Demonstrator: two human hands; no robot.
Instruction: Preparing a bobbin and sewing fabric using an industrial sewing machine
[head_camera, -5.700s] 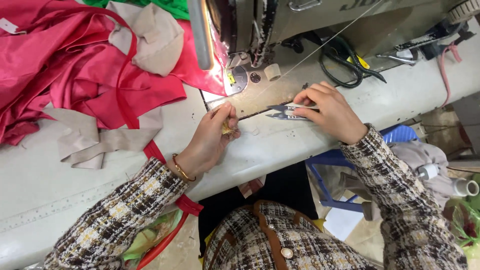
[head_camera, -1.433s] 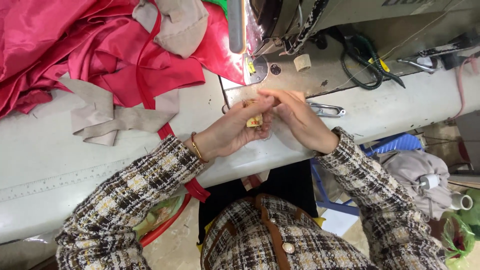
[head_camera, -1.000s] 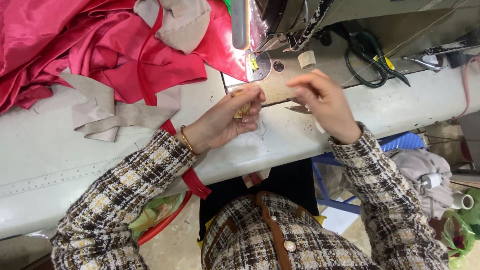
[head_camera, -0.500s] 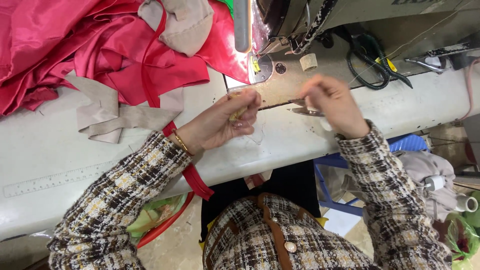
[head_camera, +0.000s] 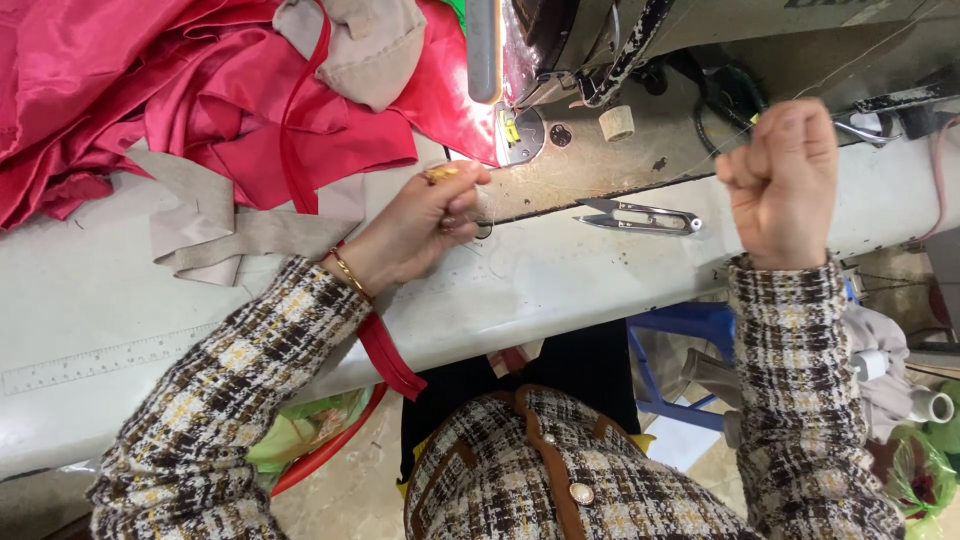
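Hands: left (head_camera: 425, 225) pinches one bobbin (head_camera: 441, 173); right (head_camera: 785, 180) fisted, one snips (head_camera: 640, 215) between.

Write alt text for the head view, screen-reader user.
Seen from above, a person in a tweed jacket sits at a sewing machine table: the left hand pinches a small gold-coloured object, and the raised right hand, closed in a fist, pulls a thin thread taut. Thread snips lie between the hands; red satin fabric is heaped at left.

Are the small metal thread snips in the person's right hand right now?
No, the small metal thread snips lie on the sewing machine bed, while the right hand is a raised fist beside them.
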